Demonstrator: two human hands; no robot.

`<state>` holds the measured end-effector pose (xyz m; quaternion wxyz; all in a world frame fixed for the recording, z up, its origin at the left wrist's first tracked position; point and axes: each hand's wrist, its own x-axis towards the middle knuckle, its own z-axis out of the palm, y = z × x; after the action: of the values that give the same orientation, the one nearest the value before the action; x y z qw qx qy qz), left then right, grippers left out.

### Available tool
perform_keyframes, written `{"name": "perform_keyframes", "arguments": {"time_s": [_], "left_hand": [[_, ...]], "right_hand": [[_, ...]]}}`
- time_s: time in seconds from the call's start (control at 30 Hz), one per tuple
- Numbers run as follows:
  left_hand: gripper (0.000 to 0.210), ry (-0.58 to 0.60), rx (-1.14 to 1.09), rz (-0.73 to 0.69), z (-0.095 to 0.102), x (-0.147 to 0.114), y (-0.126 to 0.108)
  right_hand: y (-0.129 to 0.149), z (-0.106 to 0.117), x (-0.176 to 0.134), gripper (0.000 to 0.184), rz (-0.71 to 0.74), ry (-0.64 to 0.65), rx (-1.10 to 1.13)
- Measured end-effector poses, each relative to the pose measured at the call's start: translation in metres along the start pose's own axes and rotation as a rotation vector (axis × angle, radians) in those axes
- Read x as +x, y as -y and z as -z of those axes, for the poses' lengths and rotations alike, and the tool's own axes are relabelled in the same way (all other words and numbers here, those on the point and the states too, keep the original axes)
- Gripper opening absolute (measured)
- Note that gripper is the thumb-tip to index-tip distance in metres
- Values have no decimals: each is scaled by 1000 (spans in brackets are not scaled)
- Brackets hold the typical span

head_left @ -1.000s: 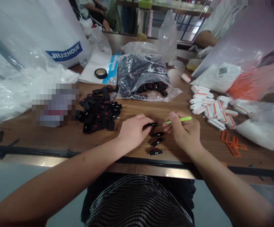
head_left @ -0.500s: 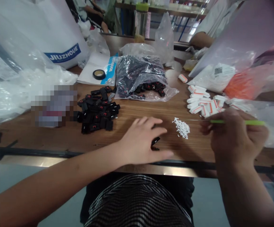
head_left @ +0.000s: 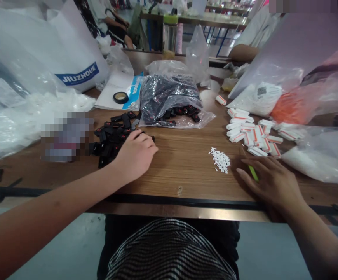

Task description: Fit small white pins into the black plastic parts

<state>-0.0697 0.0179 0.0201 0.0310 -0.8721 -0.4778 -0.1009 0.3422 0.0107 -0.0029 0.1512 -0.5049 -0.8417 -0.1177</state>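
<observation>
My left hand is over a pile of black plastic pieces with small red marks. Its fingers are curled down on a black piece at the pile's right side, and the fingertips are partly hidden. On the right, my right hand lies low over the table, fingers stretched and thumb apart. A green-handled stick tool with a thin tip shows between thumb and forefinger, partly covered by the hand. Just left of that hand is a small heap of tiny white pegs. Beyond its fingers lie white pieces with orange stripes.
A clear bag of black pieces lies at the back centre. Black tape rests on papers. Large plastic bags stand left, more bags right. A bottle and other people are behind. The table edge is in front.
My left hand has moved left from the table's middle to the black pile; the black piece near the front edge is gone from there. My right hand has lowered and flattened, turning the green tool.
</observation>
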Motion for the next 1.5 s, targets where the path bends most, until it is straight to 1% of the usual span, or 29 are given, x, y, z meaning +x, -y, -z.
{"name": "perform_keyframes", "arguments": {"time_s": [0.07, 0.1, 0.17, 0.23, 0.27, 0.3, 0.37, 0.47, 0.53, 0.63, 0.73, 0.8, 0.97, 1.1, 1.17, 1.27, 1.37, 1.4, 1.43, 1.5], "left_hand": [[23, -33, 18, 44, 9, 6, 6], [24, -48, 15, 50, 12, 13, 8], [31, -63, -15, 48, 14, 38, 8], [34, -63, -51, 45, 12, 70, 9], [34, -49, -38, 70, 9, 87, 9], [34, 0, -13, 103, 6, 103, 10], [29, 140, 17, 196, 0, 128, 13], [22, 176, 9, 225, -5, 149, 21], [21, 212, -32, 181, -4, 153, 26], [31, 300, -101, 94, -2, 153, 31], [44, 342, -78, 93, -2, 151, 32], [45, 325, -51, 94, -4, 149, 32], [34, 219, -82, 17, -9, 142, 33], [30, 151, -14, 43, -5, 131, 27], [29, 143, 0, 70, -2, 123, 21], [31, 123, -121, 96, 0, 108, 11], [35, 139, -282, 75, 0, 87, -1], [34, 169, -335, 51, 1, 79, -6], [30, 169, -389, 58, 2, 71, -12], [22, 198, -476, 80, 4, 55, -26]], "right_hand": [[2, -2, -1, 36, 11, 2, 32], [3, -3, -2, 37, 7, -7, 39], [3, -4, -1, 35, -13, -26, 38], [4, -5, -2, 31, -26, -44, 38], [4, -6, -2, 29, -28, -53, 39], [3, -6, -2, 27, -28, -62, 40], [3, -6, -4, 25, -30, -81, 41], [4, -6, -5, 22, -56, -92, 38], [5, -6, -5, 21, -77, -92, 31], [6, -7, -3, 22, -81, -98, 22], [6, -7, -2, 22, -69, -98, 17], [6, -7, -2, 22, -67, -96, 7], [6, -8, -2, 23, -73, -98, 1], [7, -9, -3, 21, -68, -96, 9], [7, -9, -3, 21, -58, -101, 0], [6, -8, -3, 21, -52, -116, -42], [6, -3, 0, 18, -76, -156, -115], [7, -1, 2, 18, -78, -155, -103], [9, 1, 4, 17, -76, -134, -57], [13, 4, 10, 16, -69, -38, 118]]}}
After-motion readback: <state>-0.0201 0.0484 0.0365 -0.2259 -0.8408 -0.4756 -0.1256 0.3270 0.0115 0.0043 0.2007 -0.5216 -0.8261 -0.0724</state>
